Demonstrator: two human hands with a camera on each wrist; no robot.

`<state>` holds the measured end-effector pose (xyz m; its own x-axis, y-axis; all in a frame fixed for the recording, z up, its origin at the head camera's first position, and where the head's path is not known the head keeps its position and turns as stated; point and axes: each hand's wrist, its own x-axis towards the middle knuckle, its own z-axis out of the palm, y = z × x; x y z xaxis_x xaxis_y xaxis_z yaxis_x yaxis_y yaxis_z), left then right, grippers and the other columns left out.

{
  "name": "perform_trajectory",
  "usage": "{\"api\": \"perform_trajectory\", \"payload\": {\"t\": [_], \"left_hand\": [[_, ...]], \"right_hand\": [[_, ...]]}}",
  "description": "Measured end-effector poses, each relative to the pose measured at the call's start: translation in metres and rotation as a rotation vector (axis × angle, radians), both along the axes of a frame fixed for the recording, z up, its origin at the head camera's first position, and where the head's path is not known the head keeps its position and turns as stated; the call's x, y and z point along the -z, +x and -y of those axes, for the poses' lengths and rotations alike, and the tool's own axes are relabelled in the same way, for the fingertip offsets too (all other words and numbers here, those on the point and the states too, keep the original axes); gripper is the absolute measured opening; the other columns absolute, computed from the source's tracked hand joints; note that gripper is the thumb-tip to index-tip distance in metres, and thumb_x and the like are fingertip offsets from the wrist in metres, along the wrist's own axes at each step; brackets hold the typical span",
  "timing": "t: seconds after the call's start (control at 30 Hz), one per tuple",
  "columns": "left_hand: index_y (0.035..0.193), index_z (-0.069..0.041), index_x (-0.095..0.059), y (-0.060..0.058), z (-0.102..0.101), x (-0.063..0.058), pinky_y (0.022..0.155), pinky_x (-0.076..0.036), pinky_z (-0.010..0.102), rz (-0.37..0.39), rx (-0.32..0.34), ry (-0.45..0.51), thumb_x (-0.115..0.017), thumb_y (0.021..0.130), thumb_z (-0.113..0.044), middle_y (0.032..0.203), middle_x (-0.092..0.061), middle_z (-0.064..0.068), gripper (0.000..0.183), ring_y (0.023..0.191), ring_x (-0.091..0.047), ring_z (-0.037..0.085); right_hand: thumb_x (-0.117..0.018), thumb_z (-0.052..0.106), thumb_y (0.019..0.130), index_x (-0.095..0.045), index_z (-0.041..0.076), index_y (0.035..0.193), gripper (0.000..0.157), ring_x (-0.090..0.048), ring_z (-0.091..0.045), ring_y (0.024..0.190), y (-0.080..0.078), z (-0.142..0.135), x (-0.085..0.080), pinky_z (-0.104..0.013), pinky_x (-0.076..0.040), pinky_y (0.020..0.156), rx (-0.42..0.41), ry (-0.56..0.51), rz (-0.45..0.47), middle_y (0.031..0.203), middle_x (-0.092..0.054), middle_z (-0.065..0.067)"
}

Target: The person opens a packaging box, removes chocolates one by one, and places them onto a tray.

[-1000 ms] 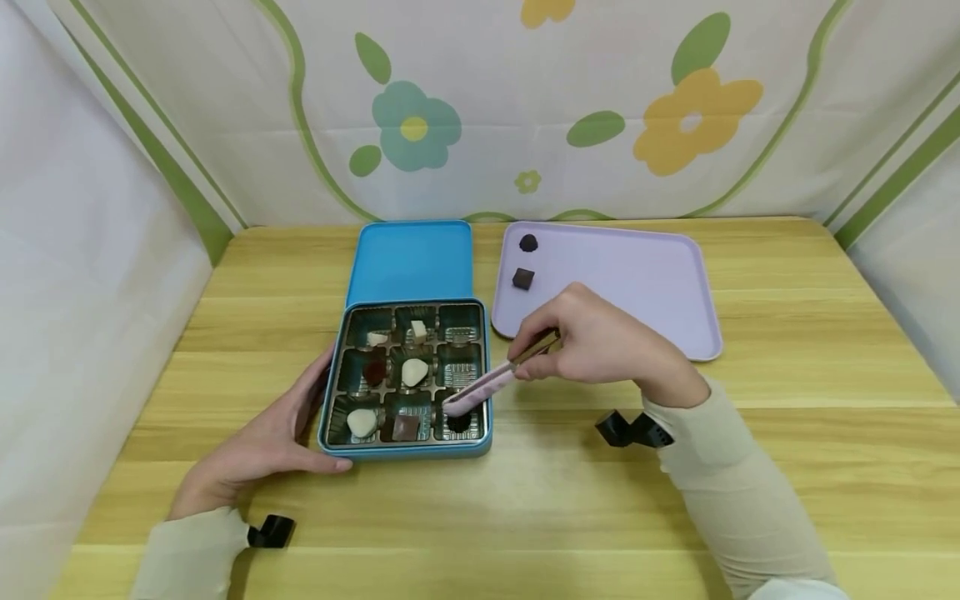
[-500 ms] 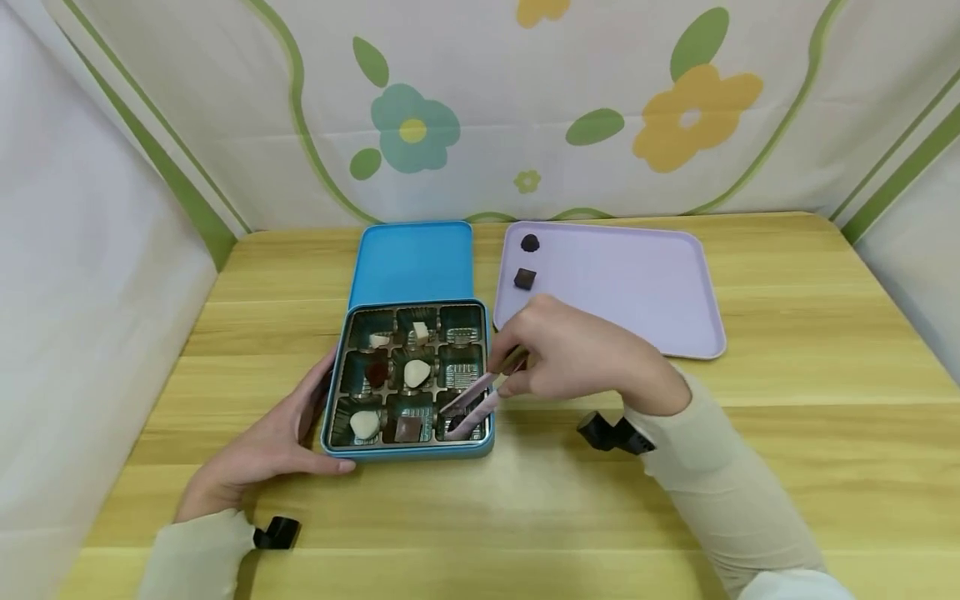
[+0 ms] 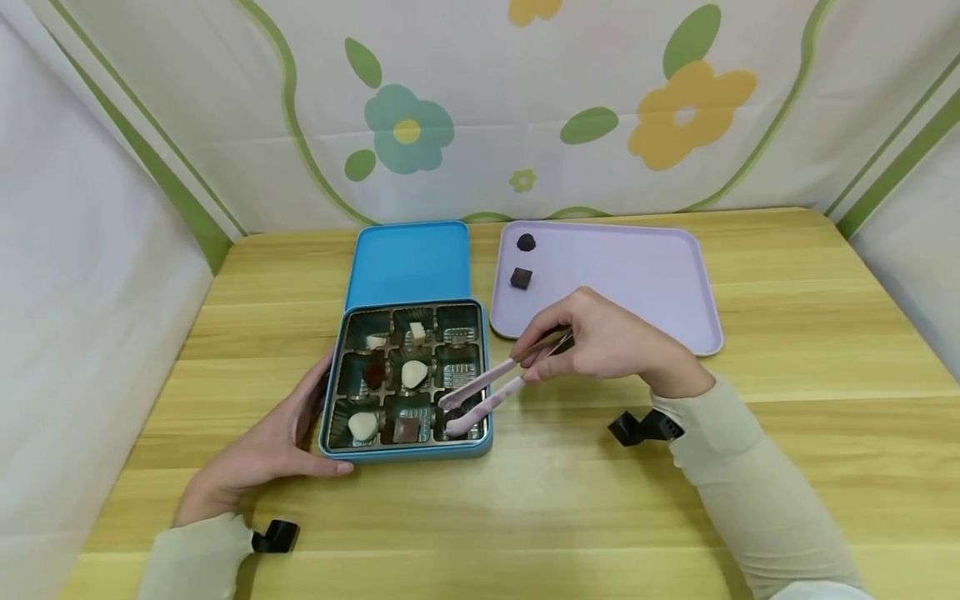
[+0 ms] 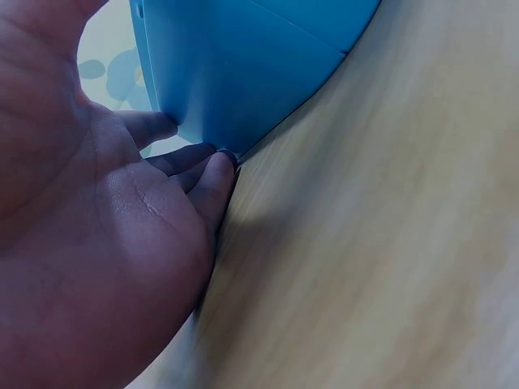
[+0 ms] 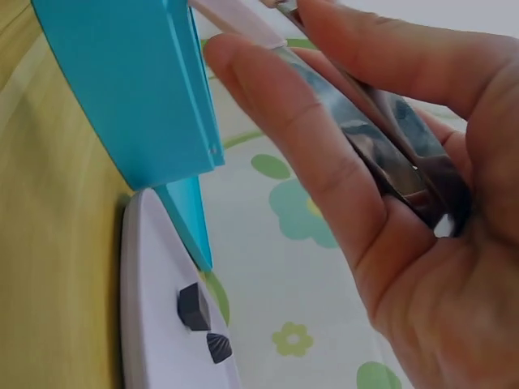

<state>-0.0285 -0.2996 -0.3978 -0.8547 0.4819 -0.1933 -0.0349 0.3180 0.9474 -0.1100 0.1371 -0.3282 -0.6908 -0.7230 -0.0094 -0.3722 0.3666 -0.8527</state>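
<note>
A blue tin point(image 3: 420, 455) with a divided insert holds white, brown and dark chocolates, one or none per compartment. My left hand point(image 3: 262, 442) grips its left side, thumb at the front corner; in the left wrist view the fingertips press the blue wall. My right hand point(image 3: 603, 337) pinches metal tongs with pink tips point(image 3: 487, 406). Their arms stand spread, tips down in the front right compartment, where a dark chocolate is mostly hidden. A white chocolate point(image 3: 363, 427) and a square brown chocolate point(image 3: 406, 429) lie in the other front compartments.
Behind the tin lies the blue lid point(image 3: 408, 265). A lilac tray point(image 3: 630, 275) sits to its right, bearing a round dark chocolate point(image 3: 526, 242) and a square dark chocolate point(image 3: 521, 278). A floral cloth point(image 3: 487, 108) hangs behind the wooden table.
The tongs have gone from nearly closed to spread apart over the front right compartment. My right hand dipped left, then drew back right and up. My left hand stays on the tin.
</note>
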Motion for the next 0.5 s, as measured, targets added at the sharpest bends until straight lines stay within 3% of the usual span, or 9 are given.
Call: {"api": "perform_trajectory", "payload": {"t": [0.33, 0.5], "left_hand": [[0.173, -0.041, -0.001, -0.001, 0.001, 0.000, 0.112, -0.022, -0.002, -0.010, -0.002, -0.023, -0.094, 0.079, -0.003, 0.183, 0.003, -0.006, 0.138, 0.168, 0.007, 0.027], [0.173, -0.041, 0.000, -0.001, 0.001, 0.001, 0.112, -0.022, -0.001, -0.008, 0.005, -0.021, -0.094, 0.079, -0.002, 0.183, 0.004, -0.005, 0.138, 0.168, 0.008, 0.029]], "right_hand": [[-0.090, 0.012, 0.087, -0.086, 0.013, 0.105, 0.019, -0.079, -0.016, 0.083, 0.001, -0.018, 0.005, -0.026, -0.062, 0.074, 0.096, -0.040, 0.058, 0.091, -0.084, 0.005], [-0.089, 0.005, 0.087, -0.085, 0.008, 0.109, 0.023, -0.080, -0.017, 0.083, 0.000, -0.032, 0.005, -0.027, -0.062, 0.071, 0.166, -0.129, 0.084, 0.095, -0.085, -0.005]]}}
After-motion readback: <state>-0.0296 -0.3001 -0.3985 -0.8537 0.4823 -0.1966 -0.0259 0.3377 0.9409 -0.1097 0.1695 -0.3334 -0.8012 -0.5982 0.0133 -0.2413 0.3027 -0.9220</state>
